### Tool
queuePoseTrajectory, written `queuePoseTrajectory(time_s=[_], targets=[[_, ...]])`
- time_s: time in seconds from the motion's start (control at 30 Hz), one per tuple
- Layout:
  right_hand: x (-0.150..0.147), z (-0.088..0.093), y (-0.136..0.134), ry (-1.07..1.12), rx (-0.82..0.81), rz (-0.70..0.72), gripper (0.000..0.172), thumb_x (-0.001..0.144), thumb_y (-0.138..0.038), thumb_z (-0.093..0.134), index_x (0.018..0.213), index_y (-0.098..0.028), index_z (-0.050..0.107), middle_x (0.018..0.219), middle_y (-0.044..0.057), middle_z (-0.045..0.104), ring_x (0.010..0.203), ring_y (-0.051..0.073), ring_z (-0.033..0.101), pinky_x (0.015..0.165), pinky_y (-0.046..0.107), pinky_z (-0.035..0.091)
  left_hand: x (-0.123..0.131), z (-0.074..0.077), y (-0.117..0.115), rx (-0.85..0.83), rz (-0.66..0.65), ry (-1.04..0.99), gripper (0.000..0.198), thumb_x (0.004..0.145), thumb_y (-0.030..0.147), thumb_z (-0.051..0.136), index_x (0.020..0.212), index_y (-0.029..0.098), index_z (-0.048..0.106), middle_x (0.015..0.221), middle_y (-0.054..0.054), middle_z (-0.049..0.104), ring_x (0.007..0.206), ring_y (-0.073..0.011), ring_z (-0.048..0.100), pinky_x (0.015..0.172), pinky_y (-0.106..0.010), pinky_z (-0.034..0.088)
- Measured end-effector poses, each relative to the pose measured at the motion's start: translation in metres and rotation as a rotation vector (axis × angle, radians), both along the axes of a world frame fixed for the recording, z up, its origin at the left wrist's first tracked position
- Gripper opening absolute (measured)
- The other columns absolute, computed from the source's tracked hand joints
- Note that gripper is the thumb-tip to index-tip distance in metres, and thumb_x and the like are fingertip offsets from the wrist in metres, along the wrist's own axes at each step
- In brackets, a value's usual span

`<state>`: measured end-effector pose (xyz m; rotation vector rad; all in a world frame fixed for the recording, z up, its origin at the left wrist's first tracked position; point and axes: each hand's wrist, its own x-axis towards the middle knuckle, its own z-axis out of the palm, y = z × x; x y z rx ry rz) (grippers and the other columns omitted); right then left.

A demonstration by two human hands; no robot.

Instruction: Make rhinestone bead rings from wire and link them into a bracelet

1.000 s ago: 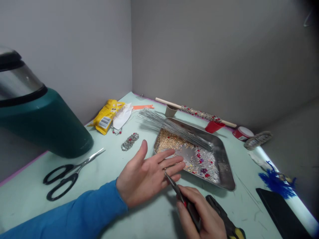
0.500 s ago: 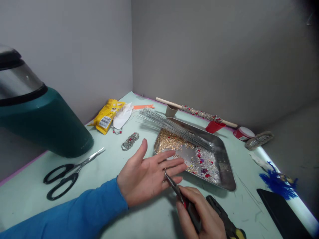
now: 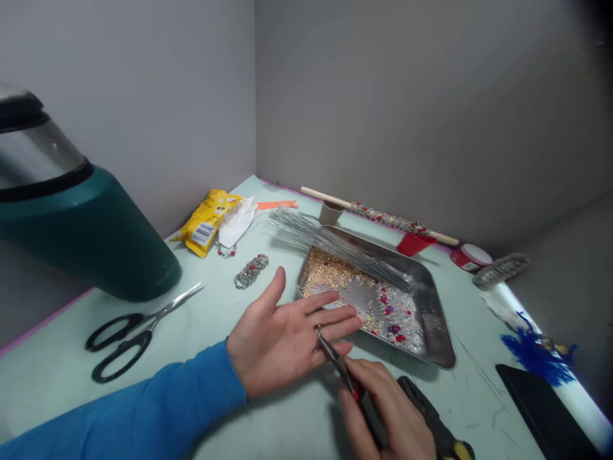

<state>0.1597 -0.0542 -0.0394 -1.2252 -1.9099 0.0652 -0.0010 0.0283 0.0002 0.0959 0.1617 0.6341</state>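
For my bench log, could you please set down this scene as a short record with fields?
Left hand: palm up, fingers extended
Right hand: holding pliers, tips at the left fingers
Tray: metal, holding gold-coloured beads and clear beads
Wire bundle: lying partly in the tray, overhanging its rim
Scissors: on the table, beside the green bottle

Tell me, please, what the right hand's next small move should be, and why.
Perhaps the right hand should gently nudge the small metal ring with the pliers, since their tips appear to meet it and the left hand is open, palm showing.
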Motion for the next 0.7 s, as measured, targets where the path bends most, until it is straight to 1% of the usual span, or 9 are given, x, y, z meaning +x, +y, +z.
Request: queuePoseTrajectory(time_s=[0.13,0.2,0.3,0.37,0.43,0.53,0.6,0.7], targets=[[0.000,0.001,0.000,-0.022,-0.016,0.019,0.024,0.080,-0.008,0.050,0.102,-0.014,0.056,0.082,0.009,0.067,0.073,0.017,0.064,0.062,0.024,0.053,0.000,0.000,0.000,0.006,-0.002,0.019,0.082,0.082,0.064,0.032,0.132,-0.001,0.029,0.139,-0.030,0.027,0.132,-0.0366,0.022,0.105,-0.047,0.017],[0.000,-0.003,0.000,-0.005,-0.023,-0.001,0.024,0.080,-0.010,0.050,0.102,-0.015,0.056,0.083,0.009,0.067,0.074,0.018,0.064,0.063,0.025,0.053,0.000,0.000,0.000,0.005,-0.001,0.017,0.081,0.082,0.064,0.032,0.131,0.000,0.031,0.137,-0.030,0.029,0.131,-0.0364,0.023,0.105,-0.047,0.018],[0.001,-0.012,-0.001,0.051,0.009,-0.050,0.023,0.080,-0.013,0.052,0.102,-0.015,0.056,0.085,0.010,0.067,0.076,0.019,0.064,0.063,0.027,0.052,0.000,0.000,0.000,0.006,0.007,0.014,0.079,0.082,0.063,0.032,0.129,0.000,0.033,0.136,-0.029,0.032,0.131,-0.0362,0.025,0.104,-0.046,0.019],[0.001,-0.014,-0.002,0.065,0.019,-0.054,0.024,0.080,-0.013,0.052,0.103,-0.015,0.056,0.085,0.010,0.067,0.076,0.020,0.064,0.063,0.027,0.052,0.000,0.000,0.000,0.007,0.008,0.019,0.079,0.082,0.063,0.032,0.128,-0.001,0.034,0.135,-0.029,0.034,0.130,-0.0362,0.026,0.104,-0.046,0.019],[0.001,-0.013,-0.002,0.061,0.010,-0.045,0.023,0.080,-0.013,0.052,0.102,-0.015,0.056,0.084,0.010,0.067,0.075,0.019,0.064,0.062,0.027,0.052,0.000,0.000,0.000,0.010,0.004,0.023,0.079,0.082,0.063,0.031,0.127,-0.001,0.036,0.133,-0.029,0.036,0.130,-0.0361,0.026,0.104,-0.045,0.020],[0.001,-0.006,-0.001,0.032,-0.006,-0.032,0.023,0.079,-0.011,0.052,0.101,-0.015,0.056,0.082,0.009,0.067,0.073,0.019,0.064,0.062,0.027,0.052,-0.001,0.000,0.000,0.015,0.000,0.022,0.079,0.082,0.064,0.031,0.127,0.000,0.036,0.133,-0.028,0.037,0.130,-0.0360,0.026,0.103,-0.046,0.020],[0.001,-0.002,-0.001,0.006,-0.008,-0.020,0.023,0.078,-0.011,0.052,0.101,-0.014,0.056,0.081,0.009,0.067,0.072,0.019,0.064,0.061,0.026,0.052,-0.001,-0.001,0.000,0.015,-0.003,0.021,0.079,0.081,0.064,0.032,0.127,0.000,0.036,0.133,-0.028,0.036,0.130,-0.0361,0.026,0.103,-0.046,0.020],[0.000,-0.001,-0.001,-0.012,-0.007,-0.008,0.023,0.078,-0.010,0.052,0.101,-0.014,0.056,0.082,0.010,0.067,0.073,0.019,0.064,0.062,0.026,0.053,-0.001,-0.001,0.000,0.015,-0.006,0.022,0.079,0.081,0.064,0.032,0.128,0.000,0.035,0.135,-0.028,0.034,0.130,-0.0358,0.026,0.103,-0.046,0.020]])
